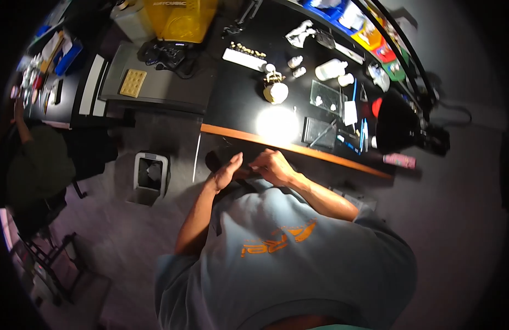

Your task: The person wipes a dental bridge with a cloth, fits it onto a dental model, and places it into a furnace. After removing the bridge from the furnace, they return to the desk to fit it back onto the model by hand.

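Past the right hand, the table edge (orange) runs rightward, angling nearer.

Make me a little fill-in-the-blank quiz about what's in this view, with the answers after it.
Of the left hand and the right hand, the one with more curled fingers is the ____.
The lettering on the shirt is coloured ____.
The waste bin stands on the ____.
The workbench has a top coloured ____.

Missing words: right; orange; floor; black.
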Demonstrator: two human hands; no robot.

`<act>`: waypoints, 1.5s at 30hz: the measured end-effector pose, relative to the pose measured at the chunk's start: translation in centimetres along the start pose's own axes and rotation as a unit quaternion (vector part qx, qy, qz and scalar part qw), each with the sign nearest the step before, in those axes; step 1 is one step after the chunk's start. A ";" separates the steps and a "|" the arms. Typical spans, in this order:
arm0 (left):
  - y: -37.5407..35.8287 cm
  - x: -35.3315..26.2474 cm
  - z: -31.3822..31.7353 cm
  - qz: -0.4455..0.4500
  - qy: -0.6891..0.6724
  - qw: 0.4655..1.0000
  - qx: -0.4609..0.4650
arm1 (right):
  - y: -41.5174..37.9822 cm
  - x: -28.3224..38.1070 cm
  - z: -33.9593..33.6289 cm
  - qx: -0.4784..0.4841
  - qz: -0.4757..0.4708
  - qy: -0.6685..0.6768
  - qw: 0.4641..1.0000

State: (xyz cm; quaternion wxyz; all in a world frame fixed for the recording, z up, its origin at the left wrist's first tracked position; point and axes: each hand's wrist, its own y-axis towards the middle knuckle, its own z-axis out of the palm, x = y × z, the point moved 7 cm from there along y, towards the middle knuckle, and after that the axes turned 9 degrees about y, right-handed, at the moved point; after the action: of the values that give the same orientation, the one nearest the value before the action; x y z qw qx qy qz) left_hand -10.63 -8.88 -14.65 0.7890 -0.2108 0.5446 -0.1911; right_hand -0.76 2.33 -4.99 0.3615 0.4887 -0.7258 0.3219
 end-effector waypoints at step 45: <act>33.9 31.6 5.0 0.279 0.384 0.879 0.048 | -29.3 -39.5 1.9 -0.400 0.368 0.054 0.838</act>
State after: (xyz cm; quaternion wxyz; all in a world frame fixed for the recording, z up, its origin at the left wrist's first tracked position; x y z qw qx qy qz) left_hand 7.08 3.34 -55.96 0.5477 0.0779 0.8312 -0.0546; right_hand 36.75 10.36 -35.80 0.4191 -0.0191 -0.8970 0.1390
